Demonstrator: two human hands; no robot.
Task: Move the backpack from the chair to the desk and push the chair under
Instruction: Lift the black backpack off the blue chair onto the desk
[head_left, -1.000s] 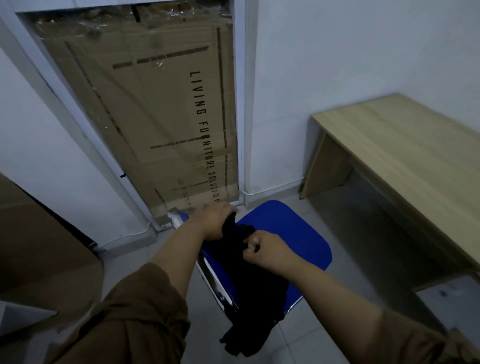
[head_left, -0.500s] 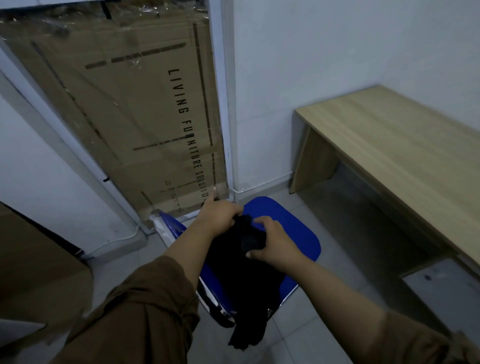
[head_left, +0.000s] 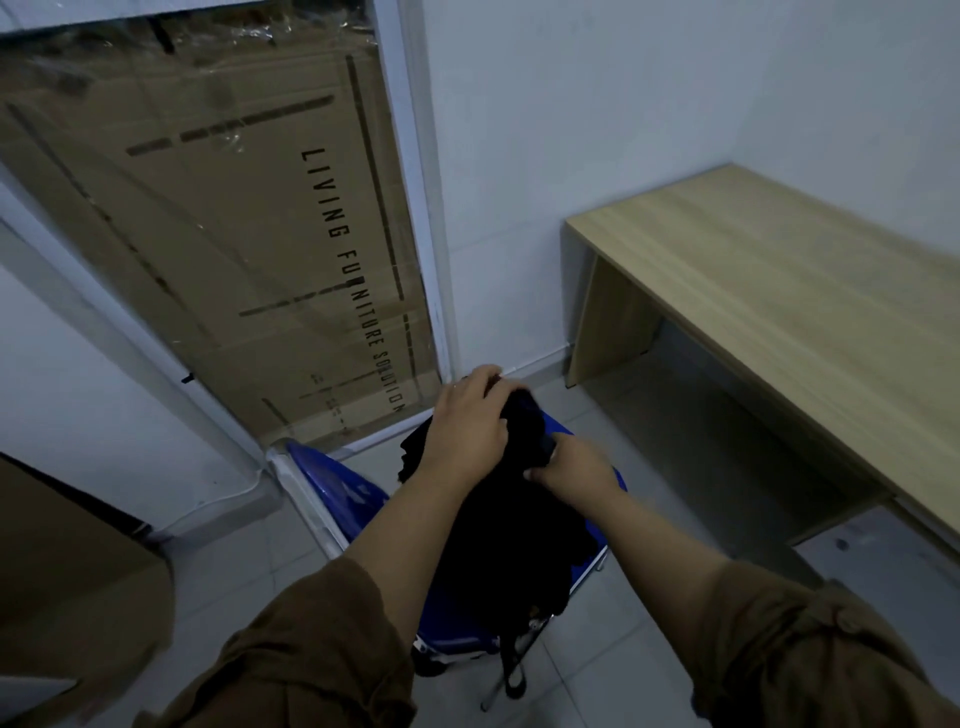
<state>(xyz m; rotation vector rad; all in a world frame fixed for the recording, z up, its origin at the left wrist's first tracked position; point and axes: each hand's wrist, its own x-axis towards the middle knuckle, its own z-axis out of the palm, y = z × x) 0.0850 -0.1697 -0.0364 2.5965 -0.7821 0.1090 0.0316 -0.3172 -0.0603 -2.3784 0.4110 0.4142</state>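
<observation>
Low in the middle of the frame, a black backpack (head_left: 511, 525) sits on a blue chair (head_left: 332, 483), and both hands are on its top. The left hand (head_left: 470, 423) is wrapped over the top of the bag and grasps the dark cloth there. The right hand (head_left: 571, 470) pinches the bag just beside it, with the fingers closed on the cloth. The bag is soft and floppy, and a strap (head_left: 511, 670) hangs down past the seat near the chair legs. To do this step well, I think the hands should hold tight and lift the bag straight up first, high enough that the strap does not catch on the chair. Then they can carry it over to the right. The desk (head_left: 779, 291) is at the right side of the frame, well apart from the chair. Its top is light wood, flat and bare, so the bag should rest there fine if it is set down away from the edge. Under the desk is an open dark space where the chair can go later. The floor is pale tile (head_left: 239, 561), so the chair should slide easily. At the upper left, a big cardboard box (head_left: 218, 234) wrapped in clear plastic leans in a white frame. The walls are plain white and the room is dim.
</observation>
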